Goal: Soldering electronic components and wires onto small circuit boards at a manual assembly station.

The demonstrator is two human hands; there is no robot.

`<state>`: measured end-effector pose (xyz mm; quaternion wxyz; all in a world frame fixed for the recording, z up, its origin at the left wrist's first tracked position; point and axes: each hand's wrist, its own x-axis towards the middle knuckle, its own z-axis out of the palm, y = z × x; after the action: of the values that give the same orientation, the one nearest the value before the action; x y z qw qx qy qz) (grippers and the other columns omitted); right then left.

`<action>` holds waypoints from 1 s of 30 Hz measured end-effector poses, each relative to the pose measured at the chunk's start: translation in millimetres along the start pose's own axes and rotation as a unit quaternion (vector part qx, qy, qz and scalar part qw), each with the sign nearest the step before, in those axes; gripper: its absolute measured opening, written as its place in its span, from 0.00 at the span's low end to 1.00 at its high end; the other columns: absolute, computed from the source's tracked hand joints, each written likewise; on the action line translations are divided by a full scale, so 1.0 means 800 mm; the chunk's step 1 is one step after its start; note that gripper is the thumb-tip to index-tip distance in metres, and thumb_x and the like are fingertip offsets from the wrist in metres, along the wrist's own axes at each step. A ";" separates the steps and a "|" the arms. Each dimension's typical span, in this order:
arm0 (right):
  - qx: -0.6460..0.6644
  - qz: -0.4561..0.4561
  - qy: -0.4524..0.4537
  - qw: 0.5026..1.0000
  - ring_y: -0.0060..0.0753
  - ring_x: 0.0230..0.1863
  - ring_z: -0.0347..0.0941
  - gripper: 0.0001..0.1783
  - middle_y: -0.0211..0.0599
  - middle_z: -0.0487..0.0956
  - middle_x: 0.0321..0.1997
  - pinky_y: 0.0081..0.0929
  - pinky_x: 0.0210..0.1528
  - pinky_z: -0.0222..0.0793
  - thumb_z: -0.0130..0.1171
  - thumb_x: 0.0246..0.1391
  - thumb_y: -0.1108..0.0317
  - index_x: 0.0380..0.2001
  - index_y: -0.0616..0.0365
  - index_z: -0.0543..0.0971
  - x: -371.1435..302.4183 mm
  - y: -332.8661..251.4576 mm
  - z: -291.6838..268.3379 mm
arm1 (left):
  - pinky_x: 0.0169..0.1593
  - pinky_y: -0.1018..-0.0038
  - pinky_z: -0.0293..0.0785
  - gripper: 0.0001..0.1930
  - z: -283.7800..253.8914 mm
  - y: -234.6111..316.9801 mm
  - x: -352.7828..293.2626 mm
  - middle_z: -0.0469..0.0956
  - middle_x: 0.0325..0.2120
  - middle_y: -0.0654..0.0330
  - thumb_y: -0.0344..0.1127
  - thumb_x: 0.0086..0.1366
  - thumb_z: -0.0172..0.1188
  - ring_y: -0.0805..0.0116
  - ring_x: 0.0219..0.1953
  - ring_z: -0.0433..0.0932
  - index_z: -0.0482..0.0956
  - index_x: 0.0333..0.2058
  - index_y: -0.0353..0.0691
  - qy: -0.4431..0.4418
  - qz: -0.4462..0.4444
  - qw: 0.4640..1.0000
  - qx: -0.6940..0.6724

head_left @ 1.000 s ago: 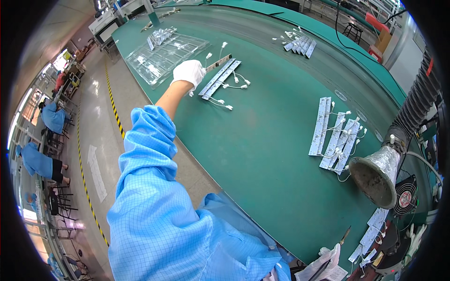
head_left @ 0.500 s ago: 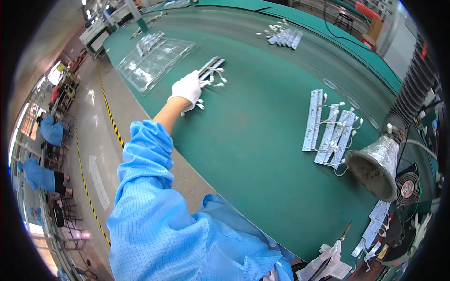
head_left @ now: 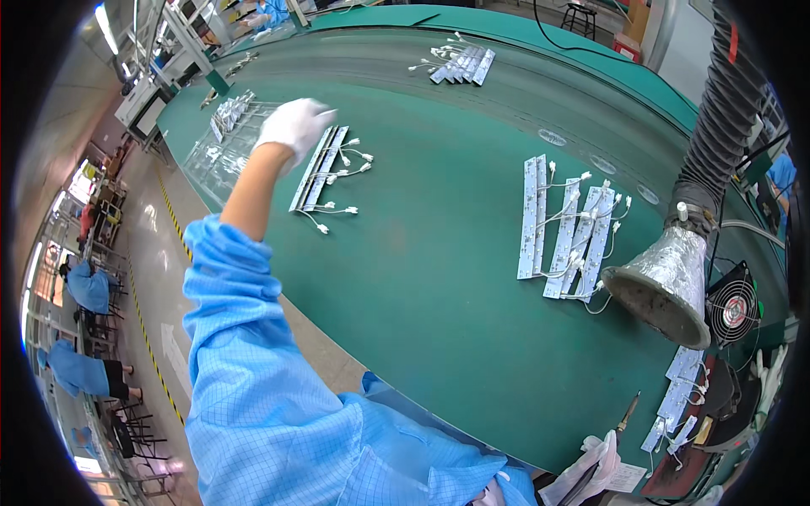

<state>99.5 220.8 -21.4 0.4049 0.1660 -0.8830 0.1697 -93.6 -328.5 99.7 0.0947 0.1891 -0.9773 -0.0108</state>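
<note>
My left hand (head_left: 291, 126), in a white glove, is raised over the left part of the bench, its fingers partly stretched to the right and nothing visible in them. Just below it lies a pair of narrow LED strip boards (head_left: 321, 169) with white leads and plugs on their right side. Low at the right, my gloved right hand (head_left: 596, 465) is closed round a soldering iron (head_left: 627, 415) whose tip points up and away. More LED boards (head_left: 564, 244) with white wires lie side by side in front of a funnel-shaped fume extractor hood (head_left: 666, 291).
Clear plastic sheeting (head_left: 211, 160) with a bundle of boards (head_left: 229, 116) lies at the far left. Another group of boards (head_left: 462, 65) sits at the back. A ribbed black hose (head_left: 717, 126), a small fan (head_left: 734, 310) and further boards (head_left: 675, 396) line the right side.
My left hand has let go of the board pair and lifted up and left of it. The boards now lie flat on the green bench. My right hand still holds the soldering iron.
</note>
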 end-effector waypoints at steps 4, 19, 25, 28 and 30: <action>-0.038 0.063 -0.060 0.995 0.39 0.29 0.75 0.09 0.48 0.79 0.31 0.31 0.33 0.72 0.56 0.57 0.74 0.38 0.69 0.76 0.006 -0.011 -0.004 | 0.52 0.63 0.69 0.32 0.040 0.099 0.065 0.76 0.43 0.41 0.61 0.62 0.46 0.44 0.47 0.74 0.78 0.44 0.33 -0.071 -0.009 0.987 -0.142; -0.084 0.193 -0.148 0.966 0.44 0.29 0.72 0.08 0.45 0.78 0.30 0.38 0.33 0.68 0.53 0.56 0.75 0.40 0.65 0.76 0.030 -0.021 0.011 | 0.57 0.60 0.59 0.37 0.196 0.212 0.300 0.71 0.52 0.59 0.70 0.56 0.49 0.57 0.58 0.65 0.74 0.53 0.48 0.022 -0.281 0.950 -0.131; -0.105 0.163 -0.183 0.964 0.46 0.28 0.71 0.10 0.45 0.78 0.31 0.42 0.32 0.66 0.52 0.57 0.76 0.42 0.63 0.75 0.031 -0.018 0.008 | 0.49 0.63 0.71 0.20 0.222 0.235 0.334 0.76 0.47 0.59 0.41 0.52 0.62 0.58 0.50 0.74 0.77 0.45 0.49 0.119 -0.254 0.951 -0.130; -0.082 0.153 -0.165 0.971 0.46 0.29 0.71 0.10 0.44 0.77 0.31 0.41 0.33 0.66 0.52 0.57 0.76 0.42 0.63 0.75 0.033 -0.020 0.008 | 0.48 0.66 0.75 0.17 0.210 0.215 0.325 0.79 0.42 0.51 0.37 0.57 0.55 0.57 0.46 0.78 0.78 0.44 0.40 0.011 -0.175 0.979 -0.107; -0.108 0.189 -0.193 0.957 0.45 0.30 0.71 0.10 0.44 0.77 0.31 0.41 0.34 0.66 0.52 0.56 0.76 0.42 0.63 0.75 0.038 -0.028 0.005 | 0.46 0.68 0.76 0.20 0.205 0.195 0.336 0.79 0.42 0.52 0.35 0.49 0.61 0.59 0.46 0.79 0.78 0.44 0.40 -0.030 -0.162 0.984 -0.071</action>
<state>87.8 194.6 3.3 0.2030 -0.0191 -0.9726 0.1120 -426.8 -286.2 -3.4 0.0752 0.3377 -0.9328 -0.1009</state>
